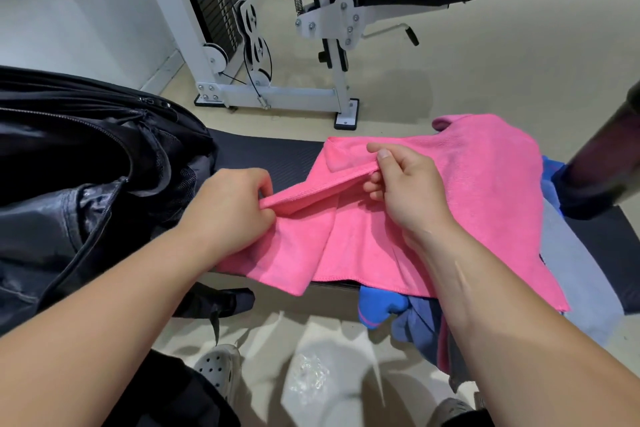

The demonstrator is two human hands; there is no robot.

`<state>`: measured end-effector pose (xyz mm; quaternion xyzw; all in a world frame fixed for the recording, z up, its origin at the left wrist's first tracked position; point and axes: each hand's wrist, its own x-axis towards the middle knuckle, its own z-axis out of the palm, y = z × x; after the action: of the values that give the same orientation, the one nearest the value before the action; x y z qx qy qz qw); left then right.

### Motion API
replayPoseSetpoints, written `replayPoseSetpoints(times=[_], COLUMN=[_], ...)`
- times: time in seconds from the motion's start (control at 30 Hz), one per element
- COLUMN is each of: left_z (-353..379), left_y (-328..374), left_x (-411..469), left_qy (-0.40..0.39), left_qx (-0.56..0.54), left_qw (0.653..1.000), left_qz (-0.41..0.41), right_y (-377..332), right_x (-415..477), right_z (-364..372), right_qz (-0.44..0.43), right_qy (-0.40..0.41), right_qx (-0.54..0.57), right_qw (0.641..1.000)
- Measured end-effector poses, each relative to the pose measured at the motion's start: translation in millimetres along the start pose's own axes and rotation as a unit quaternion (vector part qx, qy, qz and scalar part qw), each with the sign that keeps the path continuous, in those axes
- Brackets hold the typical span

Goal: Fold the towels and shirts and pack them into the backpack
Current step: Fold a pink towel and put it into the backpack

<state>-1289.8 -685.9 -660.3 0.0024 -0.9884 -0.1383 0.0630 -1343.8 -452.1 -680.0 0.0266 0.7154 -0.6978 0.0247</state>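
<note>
Left hand (228, 208), right hand (405, 191) pinch pink towel (485, 184) hem; open backpack (86, 184) beside; clothes (415, 319) beneath.

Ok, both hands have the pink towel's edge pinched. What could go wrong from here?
1. The left hand and right hand pinch only one edge of the pink towel, and the rest lies creased, so the fold may come out uneven.
2. Its near edge overhangs the bench; a tug could slide it to the floor.
3. The blue garment beneath it already hangs off the bench and may get dragged down too.
</note>
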Motion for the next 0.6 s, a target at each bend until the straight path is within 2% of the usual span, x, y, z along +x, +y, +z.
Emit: replayPoseSetpoints(times=[0.2,0.27,0.37,0.6], left_z=[-32.1,-39.6,-45.3,-47.0], left_y=[-19.1,-26.1,-28.6,-32.2], left_x=[-21.1,-27.4,-35.4,-42.7], left_qy=[0.013,0.023,-0.012,-0.013], left_qx=[-0.079,-0.091,-0.094,-0.088], left_qw=[0.995,0.993,0.994,0.995], left_qz=[-0.055,-0.068,-0.05,-0.044], right_y=[-6.2,-16.0,-43.9,-74.1], right_x=[-0.5,8.2,32.7,81.0], right_z=[11.4,24.3,50.4,114.1], right_qz=[-0.026,0.001,0.079,0.107], right_qy=[0.004,-0.013,-0.049,-0.065], right_qx=[-0.016,0.005,0.086,0.083], right_qw=[1.0,1.0,0.992,0.989])
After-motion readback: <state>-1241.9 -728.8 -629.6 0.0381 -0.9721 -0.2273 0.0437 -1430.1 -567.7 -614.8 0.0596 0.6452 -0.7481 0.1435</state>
